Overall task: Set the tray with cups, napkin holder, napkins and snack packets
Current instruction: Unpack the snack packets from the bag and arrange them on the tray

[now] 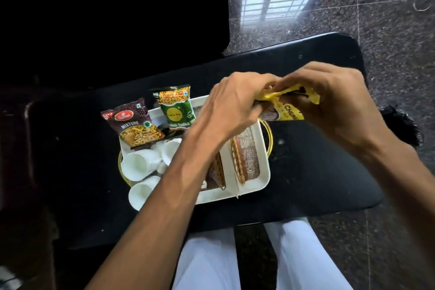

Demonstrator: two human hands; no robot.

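While both hands work above the tray's far right corner, the yellow snack packet [288, 103] is held clear of everything below: the left hand [233, 103] pinches its crumpled top edge from the left, and the right hand [329, 106] has its fingers curled round the upper right end. The white tray [263, 173] sits skewed on the black table [306, 186], a gold handle [270, 135] jutting past its right rim. Inside, 2 packets lean at the far left: a brown Mixture packet [131, 122] whose top overhangs the left rim, and a green packet [177, 108] just beside it against the far rim. At least 3 white cups [138, 165] lie tipped on their sides in the near left part, touching one another; the nearest cup [141, 193] pokes out past the tray's near left corner. The lattice napkin holder [237, 165] stands upright in the right half, with white napkins [229, 167] wedged between its 2 panels and reaching the near rim. Right of it the burlap lining [250, 162] lies bare. The left forearm crosses over the tray's middle. Open black surface runs right of the tray and along the table's near edge, where white trousers [301, 254] show below, and past the far right corner lies speckled stone floor [388, 59]
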